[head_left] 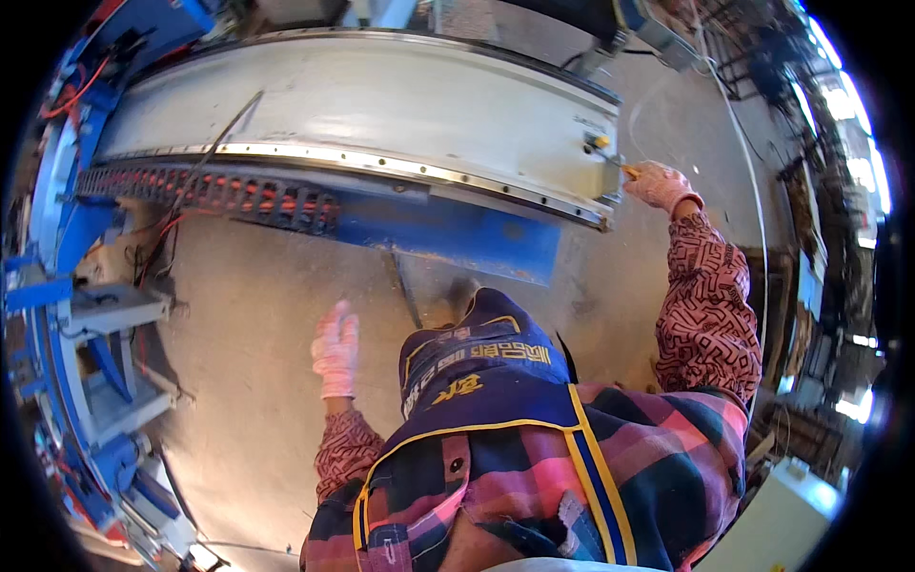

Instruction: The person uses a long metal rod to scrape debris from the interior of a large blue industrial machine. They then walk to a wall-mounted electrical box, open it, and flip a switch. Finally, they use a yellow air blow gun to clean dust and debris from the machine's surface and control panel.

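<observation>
- The right hand (662, 187), gloved, is reaching out to the far right and pinching its fingertips together on a small yellow piece (631, 173), whose kind is too small to tell
- That piece is sitting just beside the right end of the pale beam (362, 105); whether it is touching the beam, I cannot tell
- A yellow knob (598, 142) is showing on the beam, near this end
- The left hand (335, 351), gloved and blurred, is hanging over the floor (248, 315) with fingers stretched out, holding nothing that shows
- A cable chain (238, 197) is running along the near side of the beam, at left, and a blue plate (448, 234) is lying right of it
- The step in hand is seemingly being done right-handed at the beam's end
- The next move is probably calling for a steady right pinch and careful aim, with the left hand staying clear of the chain
</observation>
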Tool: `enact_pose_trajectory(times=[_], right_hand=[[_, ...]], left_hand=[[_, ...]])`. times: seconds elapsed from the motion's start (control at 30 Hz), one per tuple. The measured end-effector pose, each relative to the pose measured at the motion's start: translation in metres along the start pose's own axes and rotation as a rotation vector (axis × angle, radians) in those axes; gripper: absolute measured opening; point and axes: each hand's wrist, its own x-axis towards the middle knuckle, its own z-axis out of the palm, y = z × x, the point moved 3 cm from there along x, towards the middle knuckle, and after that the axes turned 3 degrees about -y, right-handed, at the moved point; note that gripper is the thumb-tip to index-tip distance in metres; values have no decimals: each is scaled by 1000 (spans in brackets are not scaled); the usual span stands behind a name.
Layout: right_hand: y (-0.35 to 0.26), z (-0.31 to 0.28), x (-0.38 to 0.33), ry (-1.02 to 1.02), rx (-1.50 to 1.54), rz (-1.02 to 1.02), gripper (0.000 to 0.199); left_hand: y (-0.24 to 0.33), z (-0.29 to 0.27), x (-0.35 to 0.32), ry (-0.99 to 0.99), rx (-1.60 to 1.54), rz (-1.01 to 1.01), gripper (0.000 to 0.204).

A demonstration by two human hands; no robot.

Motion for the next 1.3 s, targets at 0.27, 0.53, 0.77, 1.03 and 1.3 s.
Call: enact_pose_trajectory(times=[0.27,0.53,0.77,1.03,1.3], right_hand=[[133,84,-58,3,185,341,41],[147,161,-85,-33,290,78,43],[201,160,-23,-23,351,-111,39],[334,238,45,122,497,-297,41],[456,213,173,238,696,-329,38]], left_hand=[[49,23,65,-7,-68,266,32],[211,124,68,-225,-86,638,23],[280,211,0,-284,5,582,20],[418,333,-90,-446,63,590,29],[673,314,-36,-240,-1112,352,17]])
